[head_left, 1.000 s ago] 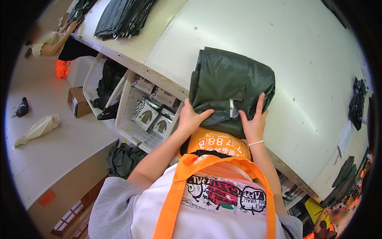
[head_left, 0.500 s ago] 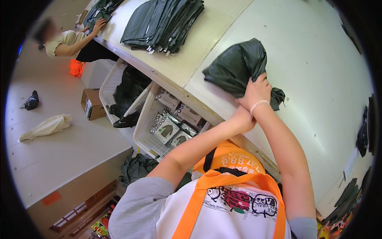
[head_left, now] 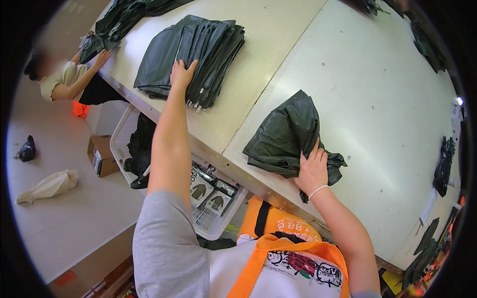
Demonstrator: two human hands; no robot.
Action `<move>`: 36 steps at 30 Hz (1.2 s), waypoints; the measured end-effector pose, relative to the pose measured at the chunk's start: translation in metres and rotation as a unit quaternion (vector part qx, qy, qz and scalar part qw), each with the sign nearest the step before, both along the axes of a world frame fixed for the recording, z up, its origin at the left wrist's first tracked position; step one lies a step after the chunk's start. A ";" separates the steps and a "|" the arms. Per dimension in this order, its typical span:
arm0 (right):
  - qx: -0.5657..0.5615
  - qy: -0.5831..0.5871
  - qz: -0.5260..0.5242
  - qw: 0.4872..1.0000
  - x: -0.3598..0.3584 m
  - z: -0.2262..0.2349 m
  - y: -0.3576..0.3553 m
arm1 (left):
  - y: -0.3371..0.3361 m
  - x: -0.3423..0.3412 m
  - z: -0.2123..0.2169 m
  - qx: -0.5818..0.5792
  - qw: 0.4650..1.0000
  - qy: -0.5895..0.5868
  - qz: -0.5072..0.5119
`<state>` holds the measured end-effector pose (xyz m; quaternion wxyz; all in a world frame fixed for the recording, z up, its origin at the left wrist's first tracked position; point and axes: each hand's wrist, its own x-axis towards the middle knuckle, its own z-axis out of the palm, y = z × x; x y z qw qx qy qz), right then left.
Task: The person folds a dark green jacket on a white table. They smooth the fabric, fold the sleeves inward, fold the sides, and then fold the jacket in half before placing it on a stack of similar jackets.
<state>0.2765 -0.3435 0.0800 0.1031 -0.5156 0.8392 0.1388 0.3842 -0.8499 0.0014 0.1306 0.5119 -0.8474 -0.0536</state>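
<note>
A stack of folded, shiny dark green garments (head_left: 166, 54) lies toward the far left of the table. My left hand (head_left: 183, 74) rests on top of it, thumb and fingers apart. Nearer to me, on the right, is a loosely bunched dark green garment (head_left: 283, 131) of the same thin fabric. My right hand (head_left: 313, 169), with a beaded bracelet at the wrist, grips its gathered right part; some of the fingers' undersides are hidden by folds.
The white table (head_left: 367, 129) has a raised edge toward me. Below it stand a white basket (head_left: 218, 226) with packets and another basket (head_left: 119, 141) with dark cloth. A co-worker (head_left: 69, 82) handles dark green cloth (head_left: 117, 25) at the far left. A cardboard box (head_left: 107, 161) stands beyond the baskets.
My left hand has left my right wrist and reached far left onto the stack. My right hand stays on the bunched garment. The whole view has shifted.
</note>
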 end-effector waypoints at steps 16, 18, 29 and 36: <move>-0.210 -0.242 -0.374 0.870 -0.024 0.080 0.238 | 0.500 0.001 -0.001 0.238 0.839 0.197 -0.448; -0.231 -0.218 -0.386 0.866 -0.012 0.076 0.275 | 0.523 -0.003 -0.006 0.225 0.856 0.230 -0.404; -0.251 -0.288 -0.309 0.871 0.035 0.109 0.281 | 0.509 -0.027 -0.018 0.092 0.915 0.180 -0.349; -0.105 -0.324 -0.022 0.940 0.024 0.086 0.225 | 0.460 -0.022 0.066 0.310 0.827 0.264 -0.388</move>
